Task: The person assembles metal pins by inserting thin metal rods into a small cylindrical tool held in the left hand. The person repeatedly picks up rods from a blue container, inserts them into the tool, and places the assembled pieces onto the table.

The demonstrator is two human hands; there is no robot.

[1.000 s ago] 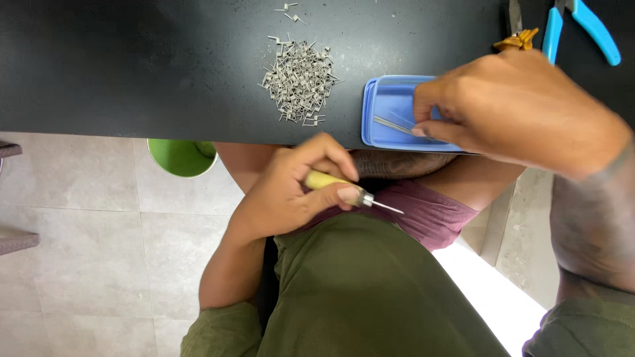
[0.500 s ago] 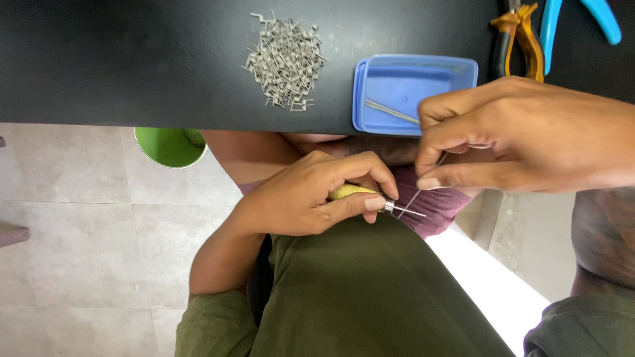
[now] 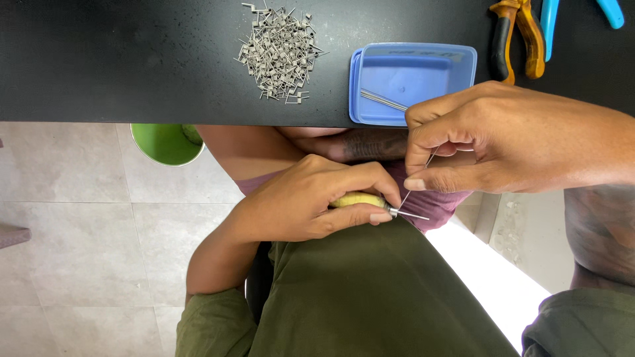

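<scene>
The left hand (image 3: 311,205) sits below the worktop (image 3: 119,66) edge, over the lap. It holds a small tool (image 3: 370,201) whose tip points right. The right hand (image 3: 503,139) is just right of it and a bit higher, pinching a thin wire (image 3: 413,182) that touches the tool tip. On the worktop, a pile of wire coils (image 3: 281,49) lies above the left hand. A shallow tray (image 3: 413,82) lies just above the right hand, with pliers (image 3: 519,33) to its right.

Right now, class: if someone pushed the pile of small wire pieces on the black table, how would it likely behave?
The pile of wire pieces would probably scatter rather than slide whole: it is loose, with strays at its edges. The pieces look thin and light, and their bent ends may snag together.
</scene>
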